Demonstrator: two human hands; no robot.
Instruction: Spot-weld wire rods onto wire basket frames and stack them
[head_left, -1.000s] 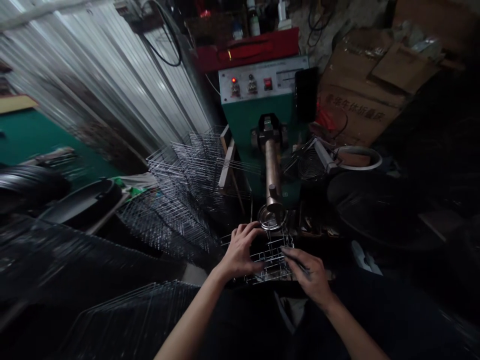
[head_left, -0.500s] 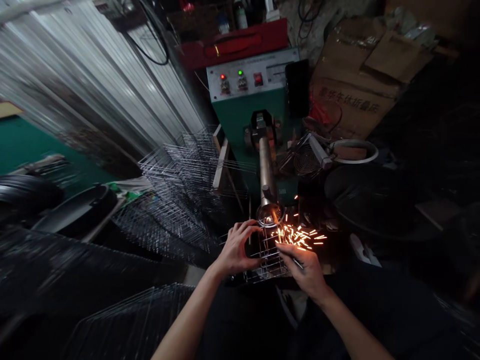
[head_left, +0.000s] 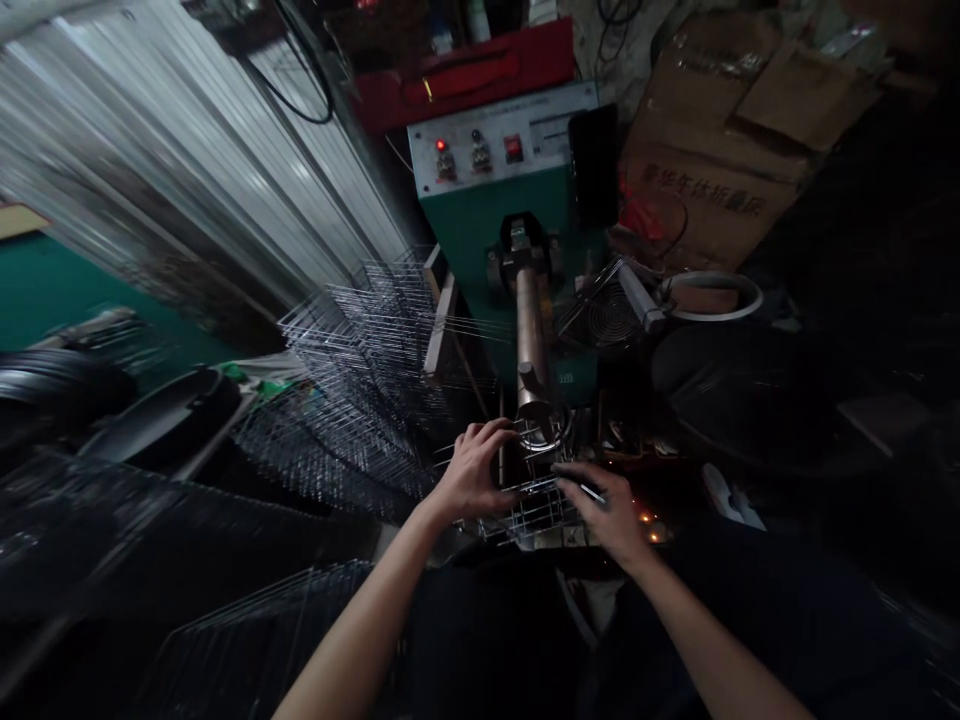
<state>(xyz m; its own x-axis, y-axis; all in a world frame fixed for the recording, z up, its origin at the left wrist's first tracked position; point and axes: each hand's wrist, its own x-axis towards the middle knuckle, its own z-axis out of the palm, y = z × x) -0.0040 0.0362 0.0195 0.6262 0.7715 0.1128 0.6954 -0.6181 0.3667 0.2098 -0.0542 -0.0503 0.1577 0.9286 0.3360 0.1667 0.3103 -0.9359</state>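
Observation:
A small wire rack point(head_left: 541, 508) is under the tip of a spot welder's metal arm point(head_left: 531, 330). My left hand point(head_left: 474, 478) grips its left side, thumb below and fingers reaching up near the tip. A bright metal ring point(head_left: 541, 440) shows right at the arm's end. My right hand point(head_left: 606, 512) is closed at the right side of the rack, with a short thin metal rod point(head_left: 592, 494) between its fingers. Whether those fingertips also hold the rack is hard to see. A few orange sparks point(head_left: 649, 520) glow beside the right hand.
The welder's green body point(head_left: 487, 230) carries a panel with one red light lit. Stacked wire racks point(head_left: 360, 370) stand to the left, with more wire mesh at lower left. A cardboard box point(head_left: 712, 150), a dark round pan point(head_left: 727, 390) and a white-rimmed bowl point(head_left: 750, 300) lie right.
The bright spray of sparks at the arm's tip is gone, leaving a few low embers. The green panel light has gone out. Both hands have kept nearly the same place.

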